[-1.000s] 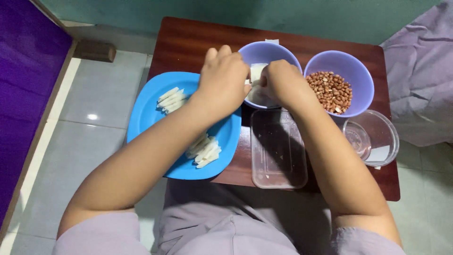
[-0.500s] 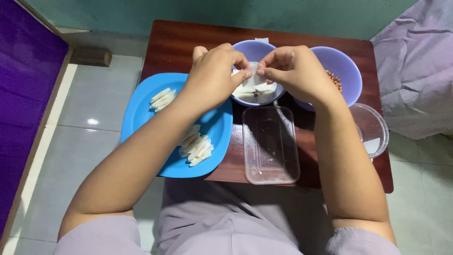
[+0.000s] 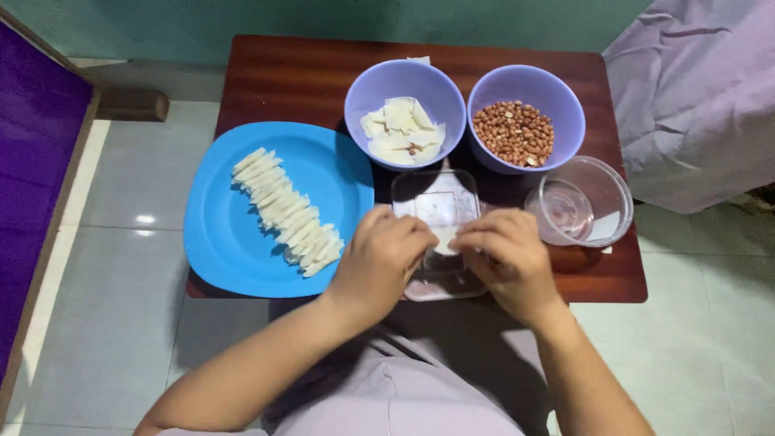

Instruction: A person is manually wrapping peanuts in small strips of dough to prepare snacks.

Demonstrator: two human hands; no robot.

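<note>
Both hands are pinched together over the clear rectangular tray [image 3: 437,211], working one small pale wrapper piece [image 3: 443,237] between them. The left hand [image 3: 382,260] has its fingers curled in tight, with the fingertips closed on the left edge of that piece. The right hand [image 3: 508,260] does the same from the other side, thumb and fingers nipped shut on the right edge. So the wrapper sits right in the gap between the two sets of fingertips, just above the tray, and most of it is hidden by the fingers. Whether anything is folded inside it can't be seen.

Just past the grip, further from the person, is a lavender bowl [image 3: 405,81] with a loose pile of the same pale wrapper squares [image 3: 401,129] in it. Beside that, off toward the right hand's far side, a second lavender bowl [image 3: 526,84] holds peanuts [image 3: 513,132]. Near the right hand's outer side is a small clear round container [image 3: 583,200] with a bit of water in it.

Out to the left of the left hand is a blue plate [image 3: 234,242] with a neat diagonal row of finished white rolls [image 3: 287,212], the near end of the row just beside the left knuckles. All of it sits on a small dark wooden table [image 3: 274,77] over a pale tiled floor [image 3: 121,186], and the person's forearms come up from the bottom edge.
</note>
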